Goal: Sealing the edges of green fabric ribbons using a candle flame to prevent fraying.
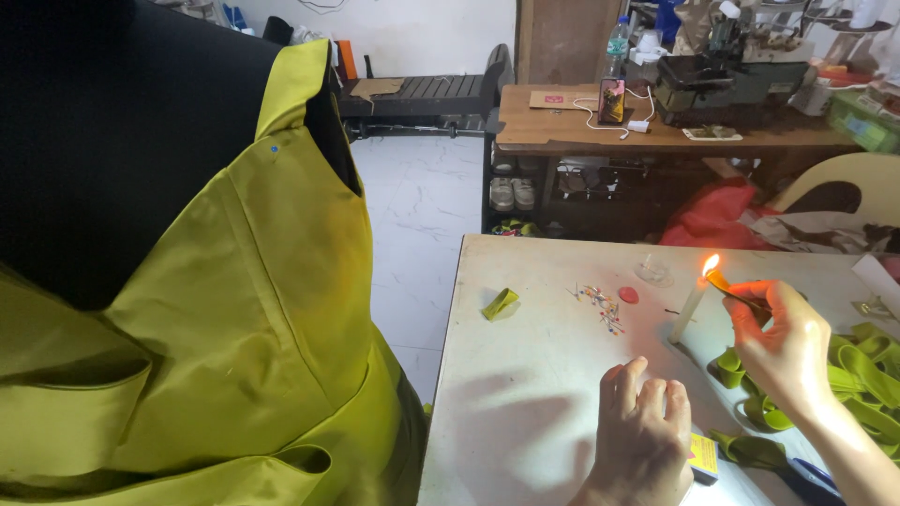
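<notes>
Two hands | right hand [786,349] grip pinches strip [727,284] at candle [689,312] | left hand [642,426] released

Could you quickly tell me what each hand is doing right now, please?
Left hand: empty, fingers curled, resting on the table.
Right hand: pinching a strip end in the candle flame.
</notes>
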